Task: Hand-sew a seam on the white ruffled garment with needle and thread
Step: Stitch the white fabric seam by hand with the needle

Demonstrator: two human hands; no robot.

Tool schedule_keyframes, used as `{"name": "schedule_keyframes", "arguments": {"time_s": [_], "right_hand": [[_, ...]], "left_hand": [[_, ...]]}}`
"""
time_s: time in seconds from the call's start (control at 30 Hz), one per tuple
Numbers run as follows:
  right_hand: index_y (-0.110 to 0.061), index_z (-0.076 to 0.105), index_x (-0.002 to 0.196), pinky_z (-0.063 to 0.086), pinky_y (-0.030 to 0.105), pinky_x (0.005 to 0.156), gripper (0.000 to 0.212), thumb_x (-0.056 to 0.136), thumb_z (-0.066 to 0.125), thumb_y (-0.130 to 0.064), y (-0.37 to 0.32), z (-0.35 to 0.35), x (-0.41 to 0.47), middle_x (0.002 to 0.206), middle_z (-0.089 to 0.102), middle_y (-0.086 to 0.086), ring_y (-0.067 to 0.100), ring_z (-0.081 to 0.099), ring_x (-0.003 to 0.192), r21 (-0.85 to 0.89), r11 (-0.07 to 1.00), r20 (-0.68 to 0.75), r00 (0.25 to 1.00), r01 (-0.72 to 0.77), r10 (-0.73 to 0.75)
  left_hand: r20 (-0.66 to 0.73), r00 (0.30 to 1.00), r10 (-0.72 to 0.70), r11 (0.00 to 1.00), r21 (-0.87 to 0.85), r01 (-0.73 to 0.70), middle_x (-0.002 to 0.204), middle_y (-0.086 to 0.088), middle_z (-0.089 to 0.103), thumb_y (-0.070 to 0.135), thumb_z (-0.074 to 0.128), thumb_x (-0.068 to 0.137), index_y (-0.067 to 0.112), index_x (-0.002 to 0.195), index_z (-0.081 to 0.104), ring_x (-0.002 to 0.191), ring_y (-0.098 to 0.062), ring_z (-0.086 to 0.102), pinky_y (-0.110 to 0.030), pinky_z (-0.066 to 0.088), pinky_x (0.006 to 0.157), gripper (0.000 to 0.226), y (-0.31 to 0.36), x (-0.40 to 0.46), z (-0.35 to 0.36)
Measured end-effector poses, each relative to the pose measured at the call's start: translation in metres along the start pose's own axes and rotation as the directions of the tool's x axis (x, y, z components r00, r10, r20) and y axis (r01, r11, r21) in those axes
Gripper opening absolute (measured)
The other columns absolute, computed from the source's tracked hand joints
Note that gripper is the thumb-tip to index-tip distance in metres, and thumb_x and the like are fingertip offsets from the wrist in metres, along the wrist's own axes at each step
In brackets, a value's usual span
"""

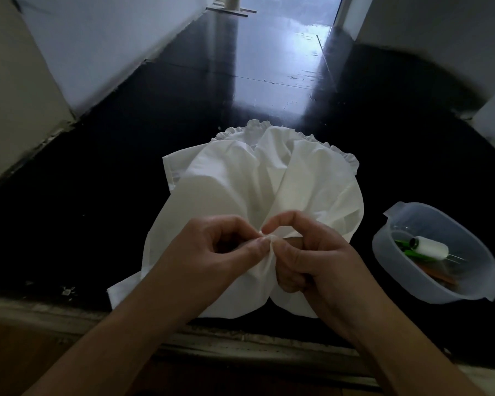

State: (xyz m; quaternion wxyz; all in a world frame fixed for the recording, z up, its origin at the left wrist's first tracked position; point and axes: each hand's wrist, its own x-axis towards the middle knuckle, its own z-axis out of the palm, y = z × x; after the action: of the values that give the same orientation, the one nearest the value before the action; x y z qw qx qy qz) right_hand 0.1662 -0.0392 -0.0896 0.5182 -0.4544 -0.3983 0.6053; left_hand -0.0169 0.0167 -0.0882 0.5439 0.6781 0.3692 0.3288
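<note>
White ruffled garment is spread on a glossy black floor, directly ahead of the person, with its frilled edge turned to the far side and its near part gathered up into both hands. A small fold of the cloth is pinched between the thumb and forefinger of the left hand, whose remaining fingers are curled loosely under. The same bunched fold is held by the right hand: its forefinger is bent over the top so that the tip meets the left fingertips, and its other fingers are curled round the fabric below. Whether a needle or thread is held at the pinch cannot be told, as nothing so fine can be made out there.

To the right of the garment, apart from it, a translucent plastic tub with lugs at its rim is set on the floor. Inside it a white spool of thread is laid on its side, over some green items and an orange-brown piece that are too blurred to be identified. Pale walls are seen at the left and right, and a worn step edge runs across the near side beneath the forearms.
</note>
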Motion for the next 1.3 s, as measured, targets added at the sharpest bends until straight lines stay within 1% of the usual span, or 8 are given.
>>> {"name": "schedule_keyframes", "arguments": {"time_s": [0.17, 0.33, 0.63, 0.9, 0.97, 1.03, 1.13, 1.3], "right_hand": [[0.004, 0.055, 0.114, 0.024, 0.03, 0.05, 0.031, 0.088, 0.066, -0.011, 0.0, 0.003, 0.001, 0.056, 0.04, 0.004, 0.015, 0.033, 0.051, -0.039, 0.998, -0.02, 0.999, 0.047, -0.048], [-0.003, 0.061, 0.113, 0.034, 0.032, 0.053, 0.033, 0.088, 0.07, -0.022, -0.006, -0.007, -0.002, 0.066, 0.058, 0.015, 0.024, 0.045, 0.057, -0.124, 0.99, -0.056, 0.996, 0.067, -0.074], [0.006, 0.062, 0.083, 0.037, 0.03, 0.053, 0.009, 0.092, 0.064, 0.007, -0.007, -0.015, -0.003, 0.062, 0.053, 0.014, 0.025, 0.043, 0.056, -0.233, 0.963, -0.09, 0.983, 0.138, -0.163], [-0.002, 0.07, 0.078, 0.049, 0.028, 0.059, 0.011, 0.089, 0.073, 0.0, -0.005, 0.002, -0.005, 0.065, 0.065, 0.009, 0.019, 0.058, 0.059, -0.304, 0.936, -0.152, 0.962, 0.175, -0.229], [-0.013, 0.076, 0.08, 0.056, 0.034, 0.073, 0.011, 0.09, 0.075, -0.009, -0.008, 0.001, -0.007, 0.077, 0.074, 0.002, 0.018, 0.069, 0.075, -0.512, 0.838, -0.152, 0.94, 0.189, -0.305], [-0.026, 0.078, 0.088, 0.052, 0.025, 0.088, 0.007, 0.09, 0.076, -0.02, -0.011, 0.0, -0.008, 0.096, 0.074, -0.009, 0.01, 0.068, 0.098, -0.693, 0.696, -0.145, 0.909, 0.189, -0.391], [-0.029, 0.077, 0.099, 0.047, 0.017, 0.097, 0.013, 0.089, 0.075, -0.022, -0.012, 0.006, -0.009, 0.11, 0.07, -0.018, 0.007, 0.063, 0.117, -0.763, 0.584, -0.047, 0.877, 0.277, -0.478], [-0.026, 0.076, 0.081, 0.054, 0.044, 0.092, 0.021, 0.083, 0.08, -0.005, -0.002, 0.012, -0.003, 0.088, 0.074, -0.01, 0.017, 0.07, 0.096, -0.658, 0.705, -0.122, 0.887, 0.264, -0.446]], "left_hand": [[0.058, 0.997, -0.051, 0.997, -0.051, 0.054, 0.087, -0.01, 0.077, 0.033, 0.076, 0.094, 0.021, 0.091, 0.08, 0.088, -0.033, 0.075, -0.052, 0.058, 0.084, 0.013, 0.002, 0.001, 0.003], [0.045, 0.992, -0.119, 0.969, -0.211, 0.126, 0.091, -0.012, 0.078, 0.033, 0.079, 0.089, 0.017, 0.089, 0.081, 0.088, -0.027, 0.074, -0.04, 0.055, 0.084, 0.016, 0.004, 0.001, 0.002], [0.042, 0.971, -0.234, 0.871, -0.434, 0.228, 0.088, -0.011, 0.074, 0.025, 0.076, 0.076, 0.016, 0.079, 0.08, 0.085, -0.021, 0.07, -0.033, 0.054, 0.08, 0.01, 0.004, 0.003, 0.003], [0.113, 0.962, -0.25, 0.862, -0.427, 0.274, 0.09, -0.017, 0.075, 0.025, 0.075, 0.079, 0.014, 0.083, 0.08, 0.086, -0.025, 0.07, -0.035, 0.055, 0.081, 0.012, 0.001, 0.005, 0.005], [0.082, 0.96, -0.267, 0.872, -0.404, 0.277, 0.089, -0.014, 0.076, 0.026, 0.075, 0.078, 0.016, 0.08, 0.08, 0.086, -0.024, 0.071, -0.036, 0.055, 0.081, 0.011, 0.0, 0.006, 0.005], [0.06, 0.959, -0.278, 0.883, -0.377, 0.28, 0.088, -0.012, 0.076, 0.028, 0.075, 0.078, 0.016, 0.079, 0.08, 0.085, -0.023, 0.071, -0.038, 0.054, 0.081, 0.013, -0.001, 0.007, 0.006], [0.046, 0.959, -0.281, 0.903, -0.325, 0.28, 0.09, -0.014, 0.077, 0.031, 0.074, 0.078, 0.015, 0.079, 0.079, 0.086, -0.023, 0.071, -0.04, 0.053, 0.083, 0.017, -0.002, 0.007, 0.008], [0.074, 0.969, -0.237, 0.94, -0.235, 0.248, 0.082, -0.008, 0.076, 0.028, 0.088, 0.075, 0.015, 0.078, 0.08, 0.082, -0.015, 0.072, -0.023, 0.054, 0.076, 0.015, 0.0, 0.006, 0.008]]}}
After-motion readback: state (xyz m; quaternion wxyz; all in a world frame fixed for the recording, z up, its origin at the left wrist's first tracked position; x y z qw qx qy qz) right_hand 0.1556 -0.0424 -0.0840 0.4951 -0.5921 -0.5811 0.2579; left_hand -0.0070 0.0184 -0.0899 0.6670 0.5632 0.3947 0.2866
